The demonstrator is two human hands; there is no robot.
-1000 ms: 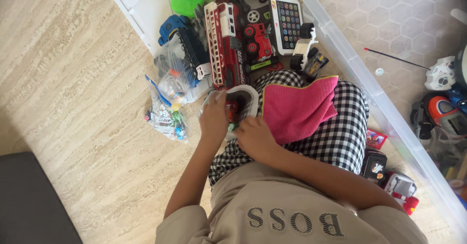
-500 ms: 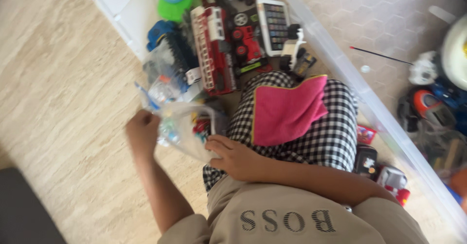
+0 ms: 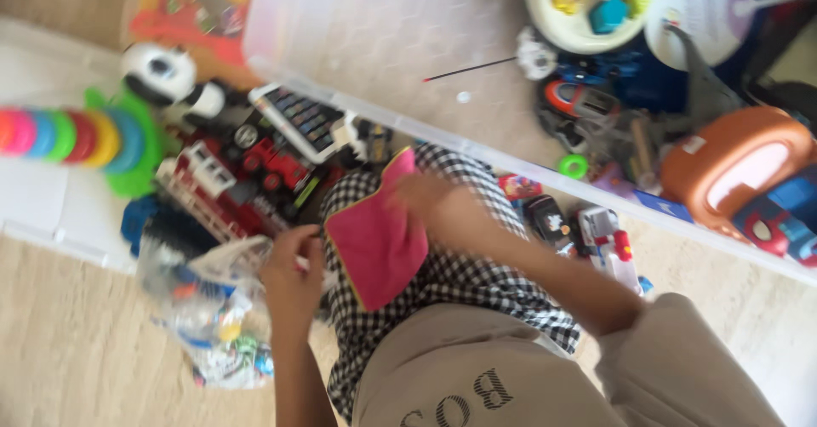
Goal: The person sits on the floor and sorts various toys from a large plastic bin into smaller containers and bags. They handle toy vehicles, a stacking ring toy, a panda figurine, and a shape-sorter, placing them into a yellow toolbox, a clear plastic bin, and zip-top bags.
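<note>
My left hand (image 3: 294,276) is closed on the top of a clear plastic bag (image 3: 204,304) full of small coloured toys, which lies on the floor left of my knee. A pink cloth (image 3: 374,240) with a yellow edge is draped over my checked trouser leg (image 3: 477,282). Blurred with motion, my right hand (image 3: 432,199) is at the cloth's upper right edge, over the knee. Whether it grips the cloth is not clear.
A red fire truck (image 3: 213,197), toy tablet (image 3: 302,119), ring stacker (image 3: 77,136) and panda toy (image 3: 162,74) crowd the floor ahead. The clear bin (image 3: 400,36) at the right holds an orange toy (image 3: 732,163) and other toys. Small toy cars (image 3: 587,231) lie along its rim.
The view has swung round. My right hand let go of the bag and went up to the pink cloth. My left hand carried the bag left and down beside the other bagged toys.
</note>
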